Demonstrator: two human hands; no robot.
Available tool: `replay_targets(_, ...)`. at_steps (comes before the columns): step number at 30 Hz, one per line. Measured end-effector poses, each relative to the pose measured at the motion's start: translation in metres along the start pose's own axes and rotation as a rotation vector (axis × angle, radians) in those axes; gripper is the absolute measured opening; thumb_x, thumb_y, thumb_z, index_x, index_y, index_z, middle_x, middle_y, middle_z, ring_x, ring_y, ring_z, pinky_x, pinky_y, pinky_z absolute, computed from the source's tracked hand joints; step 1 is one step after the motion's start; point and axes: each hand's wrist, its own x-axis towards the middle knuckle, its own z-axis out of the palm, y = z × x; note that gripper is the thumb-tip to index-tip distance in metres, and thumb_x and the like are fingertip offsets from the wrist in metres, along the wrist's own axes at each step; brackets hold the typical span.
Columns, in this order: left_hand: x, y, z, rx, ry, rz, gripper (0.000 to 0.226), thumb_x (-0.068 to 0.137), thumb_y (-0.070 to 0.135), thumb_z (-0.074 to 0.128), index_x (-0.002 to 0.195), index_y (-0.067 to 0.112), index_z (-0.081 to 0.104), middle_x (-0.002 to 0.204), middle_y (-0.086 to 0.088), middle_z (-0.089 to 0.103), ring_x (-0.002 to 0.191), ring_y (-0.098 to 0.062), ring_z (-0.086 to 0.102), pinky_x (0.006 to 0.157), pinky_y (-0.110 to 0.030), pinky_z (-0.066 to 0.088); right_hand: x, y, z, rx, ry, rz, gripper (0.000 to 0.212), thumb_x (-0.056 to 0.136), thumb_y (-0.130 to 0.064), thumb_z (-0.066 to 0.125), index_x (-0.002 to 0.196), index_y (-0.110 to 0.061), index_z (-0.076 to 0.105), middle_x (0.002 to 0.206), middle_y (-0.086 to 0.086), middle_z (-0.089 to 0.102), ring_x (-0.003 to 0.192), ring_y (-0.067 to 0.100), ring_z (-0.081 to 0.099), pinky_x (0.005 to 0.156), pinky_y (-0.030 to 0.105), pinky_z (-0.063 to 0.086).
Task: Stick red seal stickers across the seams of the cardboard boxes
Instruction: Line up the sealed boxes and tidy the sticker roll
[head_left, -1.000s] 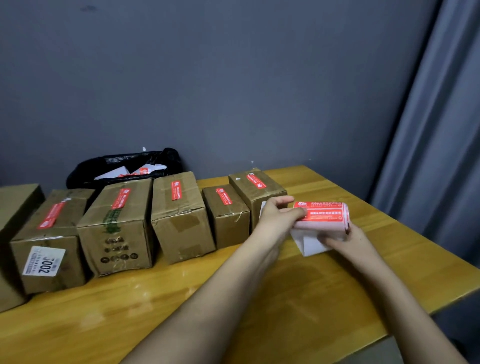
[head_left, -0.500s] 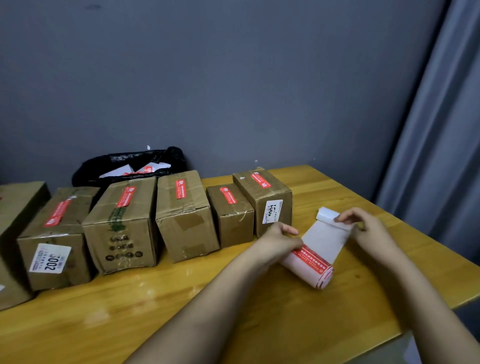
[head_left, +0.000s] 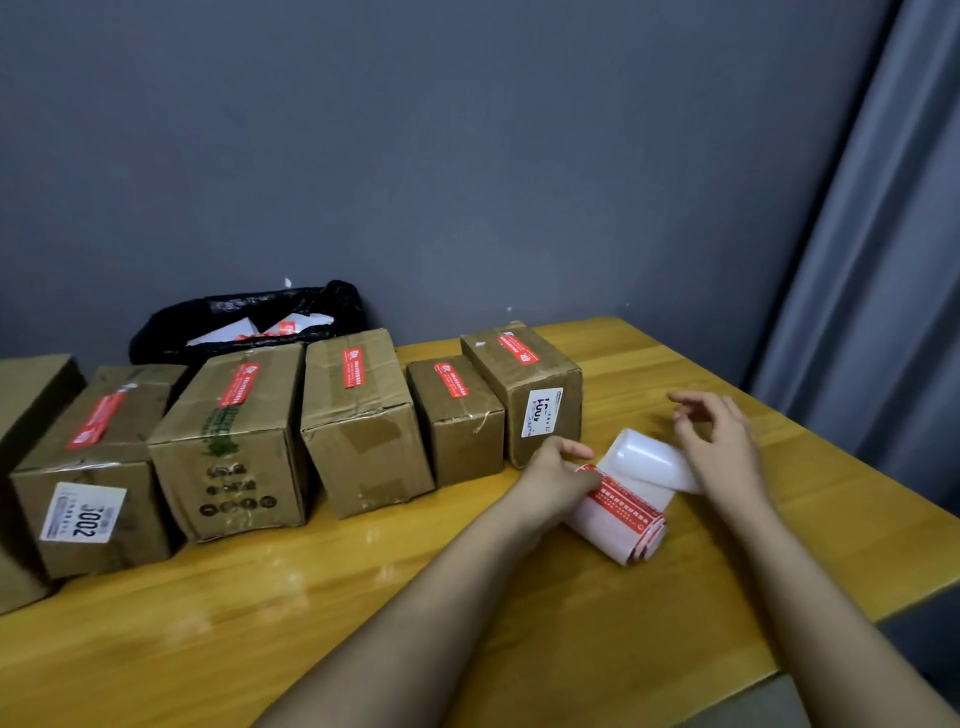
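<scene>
1. The sticker roll (head_left: 621, 512) lies on the table (head_left: 363, 597) near its right edge, just in front of the last box in the row (head_left: 524, 387). Its blank backing paper (head_left: 647, 462) curls up toward the back edge.

2. The left hand (head_left: 553, 475) presses on the roll, its fingertips at the end of the top red sticker (head_left: 621, 496), apparently picking at that end. The right hand (head_left: 722, 441) hovers loosely curled over the curl of backing, gripping nothing as far as I can tell, though its palm may brush the paper.

3. Judging by this, the step in hand is peeling off the next sticker. To do it well, pin the backing flat with the right hand so the roll cannot slide or unwind, then lift one corner with a fingernail.

4. Peel slowly and at a low angle, keeping the sticker from folding on itself, since the glue side would probably cling to itself.

5. The five boxes in the row by the back edge already carry a red sticker on top. The box at the far left edge (head_left: 31, 384) shows none, so it is probably next, though it is partly out of view.
</scene>
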Motion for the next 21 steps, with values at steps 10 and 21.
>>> replay_targets(10,0.017,0.004,0.031,-0.121,0.131,0.0,0.016,0.094,0.014,0.054,0.105,0.02,0.045,0.102,-0.003,0.054,0.081,-0.011,0.056,0.066,-0.022,0.047,-0.008,0.004,-0.011,0.073,-0.427,0.16,0.023,0.096,-0.021,0.043,0.107,-0.032,0.06,0.115,-0.002,0.063,0.102,0.02,0.058,0.093,0.038,0.044)
replay_targets(21,0.051,0.017,0.072,-0.184,0.287,0.098,0.021,0.074,0.022,0.054,0.088,0.034,0.044,0.103,-0.004,0.067,0.101,-0.028,0.064,0.093,-0.048,0.048,0.028,0.007,-0.019,0.276,0.073,0.059,0.034,0.081,0.006,0.054,0.103,-0.018,0.063,0.107,0.006,0.064,0.095,0.021,0.06,0.078,0.033,0.049)
